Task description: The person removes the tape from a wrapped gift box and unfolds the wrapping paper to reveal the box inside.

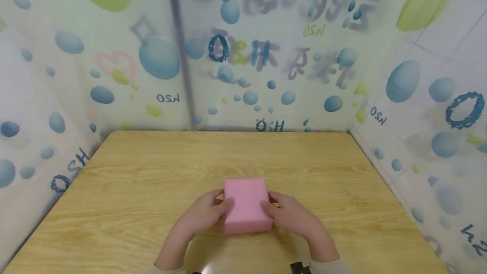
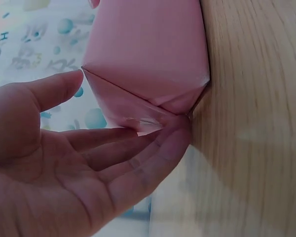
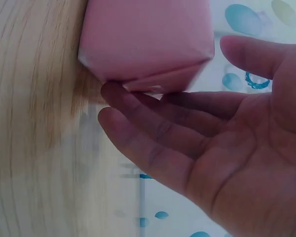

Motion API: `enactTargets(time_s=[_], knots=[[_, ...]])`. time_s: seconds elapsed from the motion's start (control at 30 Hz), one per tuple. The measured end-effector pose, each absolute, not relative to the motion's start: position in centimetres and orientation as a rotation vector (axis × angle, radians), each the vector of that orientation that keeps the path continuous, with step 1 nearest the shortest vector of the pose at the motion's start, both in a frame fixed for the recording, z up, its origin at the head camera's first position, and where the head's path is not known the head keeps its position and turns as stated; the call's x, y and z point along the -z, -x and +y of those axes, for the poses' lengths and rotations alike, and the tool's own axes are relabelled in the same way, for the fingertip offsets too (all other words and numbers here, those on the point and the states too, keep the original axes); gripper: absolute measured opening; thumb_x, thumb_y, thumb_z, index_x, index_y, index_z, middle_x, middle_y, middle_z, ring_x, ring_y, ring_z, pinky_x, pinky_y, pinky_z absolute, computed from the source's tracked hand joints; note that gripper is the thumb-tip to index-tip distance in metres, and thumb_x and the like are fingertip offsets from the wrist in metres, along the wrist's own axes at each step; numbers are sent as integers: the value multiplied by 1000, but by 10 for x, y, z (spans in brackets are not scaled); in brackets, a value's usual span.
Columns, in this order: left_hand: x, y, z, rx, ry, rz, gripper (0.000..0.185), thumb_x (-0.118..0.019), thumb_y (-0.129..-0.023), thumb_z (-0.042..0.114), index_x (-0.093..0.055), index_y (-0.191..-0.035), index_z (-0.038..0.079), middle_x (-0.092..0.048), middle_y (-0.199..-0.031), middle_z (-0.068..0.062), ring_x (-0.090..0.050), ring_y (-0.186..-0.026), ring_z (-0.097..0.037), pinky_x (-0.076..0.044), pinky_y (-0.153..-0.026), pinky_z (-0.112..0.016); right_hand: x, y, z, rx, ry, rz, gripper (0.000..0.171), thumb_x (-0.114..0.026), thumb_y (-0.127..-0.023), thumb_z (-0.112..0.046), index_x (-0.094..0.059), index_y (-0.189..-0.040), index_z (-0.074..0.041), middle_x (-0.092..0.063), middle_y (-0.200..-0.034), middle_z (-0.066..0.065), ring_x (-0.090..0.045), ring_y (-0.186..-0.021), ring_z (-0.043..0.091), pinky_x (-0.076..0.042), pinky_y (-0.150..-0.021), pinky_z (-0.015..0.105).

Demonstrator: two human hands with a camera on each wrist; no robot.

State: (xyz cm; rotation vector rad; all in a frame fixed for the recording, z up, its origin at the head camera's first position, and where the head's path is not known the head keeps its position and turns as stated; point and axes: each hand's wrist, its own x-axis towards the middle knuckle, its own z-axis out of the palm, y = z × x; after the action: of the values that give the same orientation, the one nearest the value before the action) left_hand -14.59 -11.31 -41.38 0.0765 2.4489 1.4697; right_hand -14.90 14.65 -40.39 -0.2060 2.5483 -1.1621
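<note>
A wooden table (image 1: 133,172) with pale, streaky grain carries everything. A pink box (image 1: 246,204) lies directly on it, near the front edge and about midway across. The table's far and side edges meet walls printed with bubbles.

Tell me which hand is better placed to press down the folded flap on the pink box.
Probably the left hand. Its wrist view shows straight fingertips already touching the triangular flap on the pink wrapped box. The right hand also touches its side, so the difference is slight.
</note>
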Motion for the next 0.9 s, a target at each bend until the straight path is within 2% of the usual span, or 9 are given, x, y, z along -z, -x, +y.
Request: enactTargets(time_s=[0.2, 0.53, 0.77, 0.9], knots=[[413, 147, -109, -1493, -70, 2463, 64, -68, -104, 32, -51, -152, -6, -75, -122, -21, -72, -109, -26, -62, -88, -44, 403, 149, 144, 1155, 213, 2553, 62, -59, -108, -38, -53, -151, 6, -63, -149, 23, -61, -137, 35, -49, -115, 61], [412, 150, -109, -1502, -71, 2464, 65, -70, -103, 31, -49, -154, -4, -74, -123, -22, -72, -104, -25, -62, -81, -41, 401, 149, 144, 1166, 219, 2559, 61, -58, -109, -37, -52, -152, 6, -60, -152, 24, -58, -141, 39, -48, -116, 62], [411, 150, -109, -1487, -53, 2518, 57, -67, -104, 31, -54, -151, 0, -73, -126, -22, -73, -109, -29, -63, -84, -44, 403, 149, 145, 1187, 218, 2565, 65, -59, -108, -38, -48, -155, 6, -60, -151, 25, -60, -140, 40, -49, -115, 61], [408, 150, -109, -1467, -53, 2581, 52, -66, -106, 35, -60, -149, 6, -74, -126, -20, -72, -114, -31, -63, -87, -46, 404, 150, 144, 1222, 222, 2562, 66, -60, -108, -41, -49, -155, 4, -66, -143, 23, -65, -130, 36, -55, -108, 58]])
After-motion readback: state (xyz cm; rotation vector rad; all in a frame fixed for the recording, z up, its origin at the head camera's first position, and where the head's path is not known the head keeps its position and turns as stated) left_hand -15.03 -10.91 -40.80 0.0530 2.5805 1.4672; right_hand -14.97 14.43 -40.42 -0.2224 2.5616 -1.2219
